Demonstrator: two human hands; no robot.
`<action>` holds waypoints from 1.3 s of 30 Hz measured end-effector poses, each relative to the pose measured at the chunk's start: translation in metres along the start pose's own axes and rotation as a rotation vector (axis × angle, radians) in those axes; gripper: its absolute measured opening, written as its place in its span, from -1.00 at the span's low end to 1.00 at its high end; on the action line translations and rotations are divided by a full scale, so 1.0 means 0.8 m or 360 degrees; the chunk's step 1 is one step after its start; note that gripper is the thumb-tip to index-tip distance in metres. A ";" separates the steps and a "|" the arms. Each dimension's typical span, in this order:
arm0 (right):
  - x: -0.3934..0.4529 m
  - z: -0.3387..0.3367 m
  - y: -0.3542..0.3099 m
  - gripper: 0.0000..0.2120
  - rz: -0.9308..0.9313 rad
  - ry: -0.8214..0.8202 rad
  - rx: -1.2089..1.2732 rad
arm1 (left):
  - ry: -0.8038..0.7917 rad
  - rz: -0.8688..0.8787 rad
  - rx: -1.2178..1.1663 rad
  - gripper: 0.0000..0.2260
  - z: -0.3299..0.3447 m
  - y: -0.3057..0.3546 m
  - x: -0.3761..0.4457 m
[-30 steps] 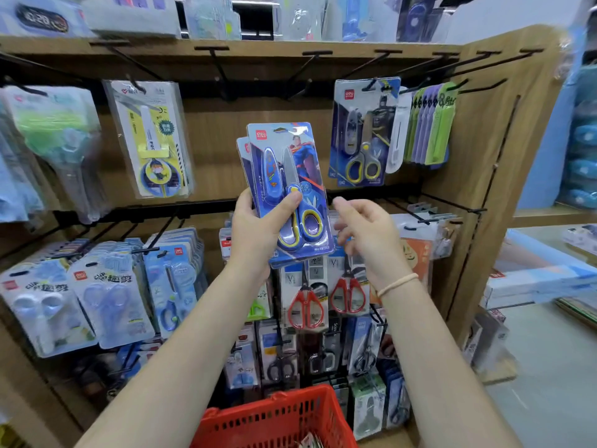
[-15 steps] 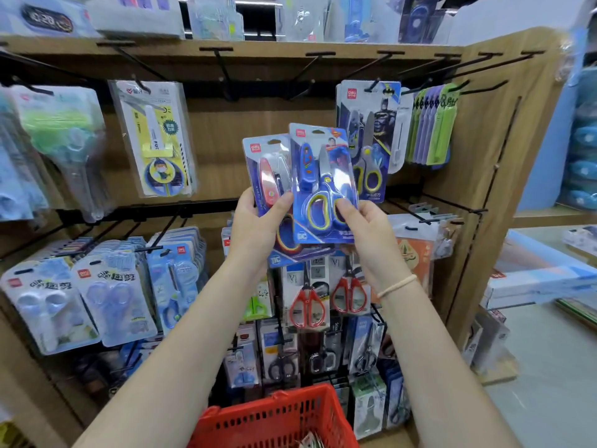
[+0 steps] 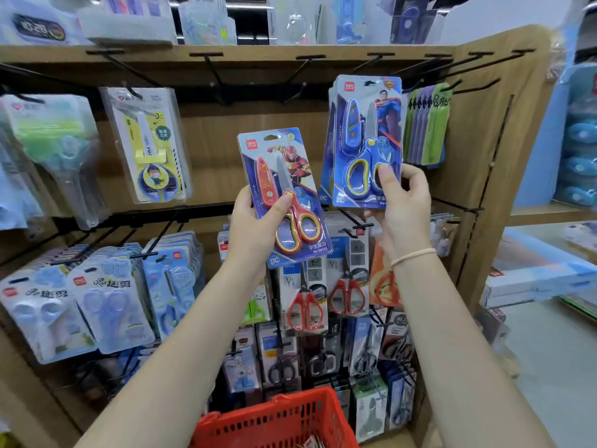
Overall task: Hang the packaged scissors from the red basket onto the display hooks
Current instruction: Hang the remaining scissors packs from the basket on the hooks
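My left hand [image 3: 255, 227] pinches one pack of red scissors [image 3: 284, 197], thumb across the front at the pivot, fingers behind the card. Its card reads "deli" at the top corner, "DC" at the bottom and "No 68353" beside the handles. My right hand [image 3: 403, 208] grips the foot of a pack of blue scissors [image 3: 366, 140], thumb pressed on a yellow-lined handle loop; same "deli" badge, a caped hero printed on it. I've got it raised to the upper row, its top just at a black hook [image 3: 416, 84], in front of another blue pack whose edge peeks out on the left; whether it's on the hook I can't tell. Two packs in hand, then. Below my arms, the red basket [image 3: 281, 418] shows only a scrap of packaging inside. Two red-handled scissors [image 3: 326, 302] hang between my wrists.
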State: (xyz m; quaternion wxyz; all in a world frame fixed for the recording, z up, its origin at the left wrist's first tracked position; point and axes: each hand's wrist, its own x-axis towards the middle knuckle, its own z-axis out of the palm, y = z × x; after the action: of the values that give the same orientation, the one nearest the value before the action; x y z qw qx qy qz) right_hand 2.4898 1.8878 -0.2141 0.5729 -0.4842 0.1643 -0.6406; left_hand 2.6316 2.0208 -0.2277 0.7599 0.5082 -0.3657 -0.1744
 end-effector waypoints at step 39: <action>-0.022 0.006 0.004 -0.80 0.0091 -0.0275 -0.0098 | -0.0332 0.0015 0.0248 -0.68 0.049 0.011 0.021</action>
State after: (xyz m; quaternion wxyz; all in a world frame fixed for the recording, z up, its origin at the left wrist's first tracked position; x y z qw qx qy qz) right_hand 2.4937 1.9042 -0.2218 0.5879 -0.5501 0.1475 -0.5744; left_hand 2.6134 1.9886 -0.2052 0.6768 0.5431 -0.4576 -0.1939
